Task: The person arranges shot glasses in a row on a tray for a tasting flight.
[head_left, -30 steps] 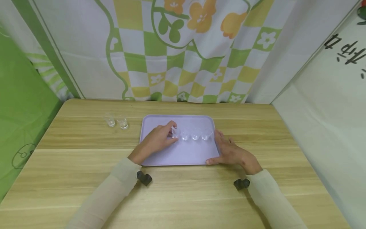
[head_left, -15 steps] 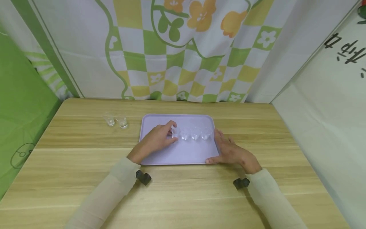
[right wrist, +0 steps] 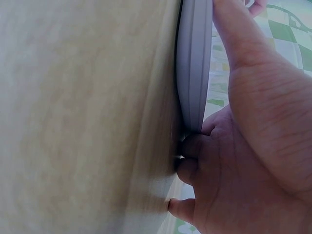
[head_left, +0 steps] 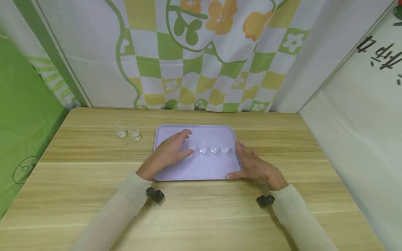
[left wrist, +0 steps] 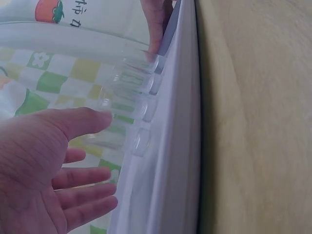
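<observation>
A row of several small clear cups (head_left: 214, 148) stands on the lilac tray (head_left: 194, 170). At the row's left end, my left hand (head_left: 171, 150) has thumb and fingers spread apart beside the leftmost cup (left wrist: 141, 141); in the left wrist view its fingers hold nothing. Against the tray's right side rests my right hand (head_left: 252, 167), with its thumb over the front right corner and its fingers along the outer edge. In the right wrist view, the right hand's fingertips (right wrist: 187, 170) are beside the tray's end, close to the tabletop.
Two more small clear glasses (head_left: 135, 134) stand on the wooden table (head_left: 201, 216), left of the tray. Behind the table hangs a checked curtain (head_left: 201, 69). A green cloth (head_left: 28, 115) is at the left and a white sheet (head_left: 361, 115) at the right.
My left hand has let go of the leftmost cup; its fingers have spread and drawn back slightly to the left. The cups, tray and right hand look unmoved.
</observation>
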The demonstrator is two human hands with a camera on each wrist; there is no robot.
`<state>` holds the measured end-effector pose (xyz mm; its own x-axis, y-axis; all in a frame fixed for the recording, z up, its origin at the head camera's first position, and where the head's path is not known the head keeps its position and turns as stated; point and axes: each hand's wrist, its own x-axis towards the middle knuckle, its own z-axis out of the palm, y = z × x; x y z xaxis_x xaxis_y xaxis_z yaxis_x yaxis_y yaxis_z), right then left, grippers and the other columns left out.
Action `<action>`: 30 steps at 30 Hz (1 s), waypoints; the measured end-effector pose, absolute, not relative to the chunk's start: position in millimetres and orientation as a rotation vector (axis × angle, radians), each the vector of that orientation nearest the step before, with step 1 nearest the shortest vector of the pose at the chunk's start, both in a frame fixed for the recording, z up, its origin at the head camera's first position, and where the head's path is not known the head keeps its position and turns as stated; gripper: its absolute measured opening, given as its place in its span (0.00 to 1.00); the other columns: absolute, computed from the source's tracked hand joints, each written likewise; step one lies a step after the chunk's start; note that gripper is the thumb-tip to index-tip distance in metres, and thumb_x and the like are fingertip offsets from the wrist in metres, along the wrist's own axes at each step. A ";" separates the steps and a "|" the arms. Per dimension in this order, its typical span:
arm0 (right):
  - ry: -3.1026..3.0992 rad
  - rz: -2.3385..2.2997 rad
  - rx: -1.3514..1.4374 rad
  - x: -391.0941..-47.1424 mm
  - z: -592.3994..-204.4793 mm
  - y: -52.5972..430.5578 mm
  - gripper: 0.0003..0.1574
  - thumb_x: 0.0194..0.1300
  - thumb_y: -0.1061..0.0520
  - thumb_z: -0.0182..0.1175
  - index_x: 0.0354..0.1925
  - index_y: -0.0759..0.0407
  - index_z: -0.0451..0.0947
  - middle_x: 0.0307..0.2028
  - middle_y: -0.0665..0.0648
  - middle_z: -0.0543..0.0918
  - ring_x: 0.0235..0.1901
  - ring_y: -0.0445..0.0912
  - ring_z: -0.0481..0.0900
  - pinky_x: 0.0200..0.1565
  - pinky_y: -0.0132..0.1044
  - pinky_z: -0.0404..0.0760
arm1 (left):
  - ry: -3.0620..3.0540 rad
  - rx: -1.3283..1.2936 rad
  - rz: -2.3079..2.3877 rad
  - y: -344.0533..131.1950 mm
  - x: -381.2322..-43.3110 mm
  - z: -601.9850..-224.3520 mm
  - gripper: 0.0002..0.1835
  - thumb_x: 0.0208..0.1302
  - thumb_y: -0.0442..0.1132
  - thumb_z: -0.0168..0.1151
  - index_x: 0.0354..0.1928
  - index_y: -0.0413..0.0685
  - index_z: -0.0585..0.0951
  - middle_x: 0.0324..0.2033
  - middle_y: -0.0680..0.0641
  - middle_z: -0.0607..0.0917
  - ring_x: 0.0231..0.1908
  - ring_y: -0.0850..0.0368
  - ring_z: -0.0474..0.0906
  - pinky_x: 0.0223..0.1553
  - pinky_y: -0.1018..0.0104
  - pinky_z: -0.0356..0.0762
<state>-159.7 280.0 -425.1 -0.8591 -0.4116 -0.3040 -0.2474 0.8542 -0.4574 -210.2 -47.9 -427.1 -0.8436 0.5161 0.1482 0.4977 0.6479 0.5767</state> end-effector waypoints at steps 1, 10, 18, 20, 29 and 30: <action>2.635 -0.573 -0.489 -159.8 -425.2 280.1 0.88 0.57 0.26 0.70 0.78 0.71 0.22 0.79 0.72 0.32 0.78 0.65 0.30 0.72 0.71 0.34 | 2.831 0.863 0.975 -49.3 -209.9 -426.8 0.36 0.67 0.48 0.72 0.71 0.43 0.69 0.61 0.39 0.80 0.60 0.42 0.78 0.60 0.46 0.76; 2.638 -0.573 -0.493 -159.8 -424.7 280.8 0.88 0.57 0.26 0.71 0.78 0.72 0.23 0.79 0.73 0.33 0.78 0.65 0.30 0.72 0.71 0.34 | 2.902 0.951 0.972 -60.1 -206.8 -424.7 0.38 0.67 0.49 0.72 0.72 0.41 0.67 0.68 0.40 0.73 0.67 0.41 0.70 0.68 0.49 0.69; 2.640 -0.586 -0.499 -158.8 -424.0 279.9 0.87 0.57 0.26 0.71 0.78 0.72 0.24 0.79 0.72 0.33 0.78 0.65 0.31 0.72 0.71 0.34 | 2.933 1.006 0.986 -73.7 -202.6 -420.4 0.37 0.65 0.45 0.73 0.71 0.39 0.68 0.67 0.37 0.73 0.66 0.39 0.70 0.69 0.48 0.67; 2.641 -0.590 -0.500 -158.7 -424.0 280.0 0.87 0.57 0.27 0.71 0.78 0.72 0.24 0.79 0.73 0.33 0.78 0.66 0.31 0.72 0.71 0.34 | 2.934 1.027 0.977 -77.5 -202.1 -421.7 0.37 0.65 0.44 0.74 0.70 0.38 0.69 0.67 0.37 0.73 0.67 0.39 0.70 0.69 0.49 0.68; 2.643 -0.592 -0.493 -158.6 -424.4 279.7 0.88 0.57 0.26 0.71 0.78 0.73 0.24 0.79 0.73 0.33 0.78 0.65 0.31 0.72 0.70 0.34 | 2.967 1.058 0.951 -96.2 -199.0 -421.0 0.37 0.64 0.43 0.74 0.70 0.38 0.69 0.68 0.37 0.72 0.67 0.40 0.69 0.69 0.47 0.67; 2.642 -0.592 -0.491 -158.6 -424.2 279.8 0.88 0.57 0.26 0.71 0.78 0.73 0.24 0.79 0.73 0.33 0.78 0.65 0.31 0.72 0.70 0.34 | 2.973 1.067 0.957 -98.2 -198.7 -419.8 0.36 0.64 0.43 0.74 0.70 0.38 0.69 0.68 0.37 0.72 0.67 0.40 0.69 0.69 0.47 0.67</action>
